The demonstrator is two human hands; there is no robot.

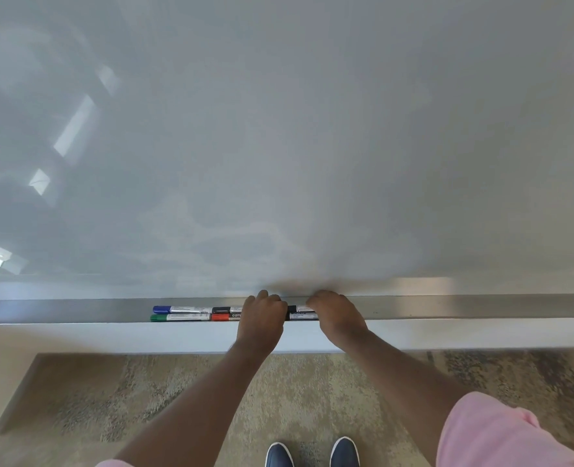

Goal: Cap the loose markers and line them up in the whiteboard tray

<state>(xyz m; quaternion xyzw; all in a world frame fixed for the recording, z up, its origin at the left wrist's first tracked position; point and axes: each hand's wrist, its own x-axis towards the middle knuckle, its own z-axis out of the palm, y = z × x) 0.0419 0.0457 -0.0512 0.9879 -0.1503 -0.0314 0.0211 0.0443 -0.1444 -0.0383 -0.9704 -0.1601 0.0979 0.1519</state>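
Several capped markers lie end to end in two rows in the grey whiteboard tray (447,306). A blue-capped marker (181,309) leads the back row, with a black-capped marker (226,310) to its right. In front lie a green-capped marker (179,317) and a red-capped marker (224,317). My left hand (262,318) rests over the right ends of the black and red ones. Two more black-capped markers (300,313) show between my hands. My right hand (334,315) covers their right ends. Whether either hand grips a marker is hidden.
The large whiteboard (278,146) fills the upper view, with window reflections at the left. Below the tray runs a white ledge (110,337), then patterned carpet (177,399). My dark blue shoes (312,455) stand close to the wall.
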